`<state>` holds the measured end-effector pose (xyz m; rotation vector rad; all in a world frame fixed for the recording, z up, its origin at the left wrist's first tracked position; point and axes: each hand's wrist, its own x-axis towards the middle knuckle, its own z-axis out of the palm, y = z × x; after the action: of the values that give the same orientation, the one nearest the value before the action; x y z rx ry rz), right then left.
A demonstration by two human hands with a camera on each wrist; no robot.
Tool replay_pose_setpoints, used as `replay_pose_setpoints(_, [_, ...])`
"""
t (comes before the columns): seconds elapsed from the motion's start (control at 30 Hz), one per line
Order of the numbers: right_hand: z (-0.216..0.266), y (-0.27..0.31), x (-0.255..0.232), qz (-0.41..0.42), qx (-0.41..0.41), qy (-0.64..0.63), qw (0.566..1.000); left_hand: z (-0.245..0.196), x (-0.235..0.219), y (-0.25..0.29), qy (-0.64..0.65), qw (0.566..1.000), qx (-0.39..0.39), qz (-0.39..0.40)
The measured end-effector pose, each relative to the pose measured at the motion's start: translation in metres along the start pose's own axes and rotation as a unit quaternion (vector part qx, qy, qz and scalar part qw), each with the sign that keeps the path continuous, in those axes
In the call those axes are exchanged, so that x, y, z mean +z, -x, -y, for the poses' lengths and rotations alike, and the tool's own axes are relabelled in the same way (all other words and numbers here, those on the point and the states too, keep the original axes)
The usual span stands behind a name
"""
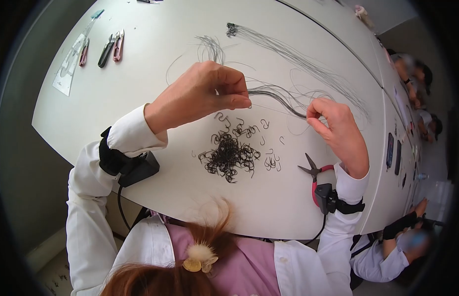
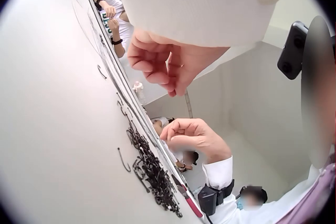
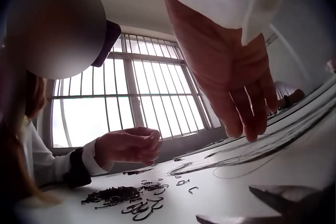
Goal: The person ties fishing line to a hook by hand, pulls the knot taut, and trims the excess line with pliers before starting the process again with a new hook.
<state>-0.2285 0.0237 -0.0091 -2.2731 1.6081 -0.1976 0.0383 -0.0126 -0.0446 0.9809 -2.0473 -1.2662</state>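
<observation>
In the head view my left hand [image 1: 197, 91] is raised above the table, thumb and fingertips pinched around the end of a thin line; whatever else they hold is hidden. My right hand [image 1: 338, 129] pinches thin line at the right, beside a bundle of grey lines [image 1: 276, 97]. A fine strand runs between the two hands. Below them lies a pile of dark hooks [image 1: 229, 154], with loose hooks [image 1: 272, 162] to its right. The left wrist view shows the left hand [image 2: 170, 64] with curled fingers; in the right wrist view the right hand [image 3: 226, 71] points downward.
Red-handled pliers [image 1: 314, 172] lie near the right forearm. Another long bundle of lines [image 1: 293, 56] stretches across the back. Cutters [image 1: 106, 51] and a clear ruler [image 1: 71, 66] lie at the far left. Other people sit along the right side.
</observation>
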Motion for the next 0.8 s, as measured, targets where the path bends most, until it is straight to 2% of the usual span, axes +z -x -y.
replay_pose_setpoints(0.07, [-0.005, 0.005, 0.004, -0.055, -0.069, 0.017, 0.996, -0.008, 0.008, 0.001, -0.018, 1.000, 0.003, -0.014])
replay_pose_setpoints(0.1, [0.002, 0.006, 0.002, -0.060, -0.067, 0.017, 0.996, -0.012, 0.014, 0.000, -0.064, 0.995, 0.062, -0.037])
replay_pose_setpoints(0.13, [0.015, 0.005, 0.001, -0.089, -0.101, -0.040, 0.990, -0.016, 0.019, 0.000, -0.109, 0.985, 0.122, -0.060])
replay_pose_setpoints(0.17, [0.027, 0.004, 0.002, -0.117, -0.136, -0.095, 0.979, -0.021, 0.024, -0.001, -0.094, 0.985, 0.133, -0.059])
replay_pose_setpoints(0.2, [0.034, 0.003, 0.010, -0.123, -0.134, -0.093, 0.979, -0.022, 0.029, -0.003, -0.085, 0.981, 0.161, -0.070])
replay_pose_setpoints(0.23, [0.042, -0.003, 0.024, -0.096, -0.155, -0.236, 0.954, -0.023, 0.029, -0.004, -0.070, 0.979, 0.173, -0.084])
replay_pose_setpoints(0.27, [0.043, -0.005, 0.030, -0.068, -0.177, -0.373, 0.908, -0.026, 0.031, -0.007, -0.056, 0.976, 0.187, -0.100])
replay_pose_setpoints(0.3, [0.044, -0.005, 0.031, -0.074, -0.176, -0.370, 0.909, -0.027, 0.031, -0.008, -0.056, 0.975, 0.193, -0.097])
replay_pose_setpoints(0.37, [0.042, -0.005, 0.031, -0.006, -0.025, -0.461, 0.887, -0.028, 0.028, -0.010, -0.092, 0.974, 0.180, -0.097])
replay_pose_setpoints(0.53, [0.041, -0.008, 0.035, -0.053, -0.011, -0.477, 0.877, -0.020, 0.025, -0.010, -0.065, 0.981, 0.156, -0.098])
replay_pose_setpoints(0.6, [0.036, -0.007, 0.031, -0.066, 0.001, -0.381, 0.922, -0.017, 0.026, -0.012, -0.076, 0.983, 0.148, -0.081])
replay_pose_setpoints(0.67, [0.032, -0.007, 0.025, -0.081, 0.020, -0.348, 0.934, -0.016, 0.022, -0.010, -0.091, 0.987, 0.120, -0.053])
replay_pose_setpoints(0.77, [0.016, -0.008, 0.017, -0.127, 0.039, -0.356, 0.925, -0.012, 0.024, -0.008, -0.149, 0.978, 0.079, 0.120])
replay_pose_setpoints(0.8, [0.014, -0.007, 0.014, -0.162, 0.032, -0.331, 0.929, -0.012, 0.027, -0.006, -0.149, 0.978, 0.079, 0.120])
